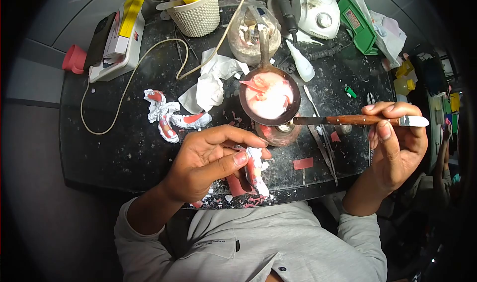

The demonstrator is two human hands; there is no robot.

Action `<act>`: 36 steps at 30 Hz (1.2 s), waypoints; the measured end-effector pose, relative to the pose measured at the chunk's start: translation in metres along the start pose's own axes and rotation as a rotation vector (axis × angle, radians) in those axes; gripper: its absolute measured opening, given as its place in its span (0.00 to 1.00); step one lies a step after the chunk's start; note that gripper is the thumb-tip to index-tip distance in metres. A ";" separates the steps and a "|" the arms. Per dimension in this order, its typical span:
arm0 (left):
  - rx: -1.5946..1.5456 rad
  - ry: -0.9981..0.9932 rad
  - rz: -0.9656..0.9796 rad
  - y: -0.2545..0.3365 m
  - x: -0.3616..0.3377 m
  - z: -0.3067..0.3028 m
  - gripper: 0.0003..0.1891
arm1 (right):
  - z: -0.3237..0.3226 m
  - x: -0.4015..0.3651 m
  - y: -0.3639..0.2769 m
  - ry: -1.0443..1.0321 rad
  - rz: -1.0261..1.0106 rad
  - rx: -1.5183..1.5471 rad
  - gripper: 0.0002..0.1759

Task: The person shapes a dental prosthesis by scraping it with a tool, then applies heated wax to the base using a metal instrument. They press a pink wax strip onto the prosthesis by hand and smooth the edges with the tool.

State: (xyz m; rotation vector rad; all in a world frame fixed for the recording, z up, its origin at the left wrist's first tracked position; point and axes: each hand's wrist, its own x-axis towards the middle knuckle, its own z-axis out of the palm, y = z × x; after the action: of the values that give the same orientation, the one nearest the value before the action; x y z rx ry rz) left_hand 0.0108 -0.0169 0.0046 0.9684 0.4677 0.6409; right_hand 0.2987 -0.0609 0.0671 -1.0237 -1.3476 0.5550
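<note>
My left hand [203, 157] pinches a white plaster dental cast [256, 175] with pink wax on it, near the table's front edge. Between the fingers of my right hand [397, 140] is a wax knife [355, 119] with a riveted wooden handle. Its dark blade points left, the tip right at the lower rim of a small pan [242, 103]. Pink wax [268, 95], glaring white in the middle, fills that pan. Just below the blade tip sits a glass burner [278, 137], partly hidden by the pan.
More plaster pieces with pink wax [166, 118] lie at the left, beside crumpled tissue [208, 85]. Metal tweezers [323, 150] and a pink wax piece [303, 163] are at the right. A white bottle [300, 63], a basket [196, 18] and a control box [316, 13] stand behind.
</note>
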 end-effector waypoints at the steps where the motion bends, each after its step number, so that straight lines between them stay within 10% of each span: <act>1: -0.001 0.000 -0.001 0.000 0.000 0.000 0.15 | 0.000 0.000 0.000 0.000 0.001 0.000 0.09; 36: -0.077 0.043 -0.027 0.001 0.002 0.004 0.14 | 0.010 -0.008 -0.002 -0.267 -0.013 0.249 0.13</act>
State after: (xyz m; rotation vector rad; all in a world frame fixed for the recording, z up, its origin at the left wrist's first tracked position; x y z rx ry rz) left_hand 0.0145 -0.0178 0.0078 0.8759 0.4902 0.6513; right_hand 0.2873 -0.0655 0.0637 -0.7553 -1.4736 0.8497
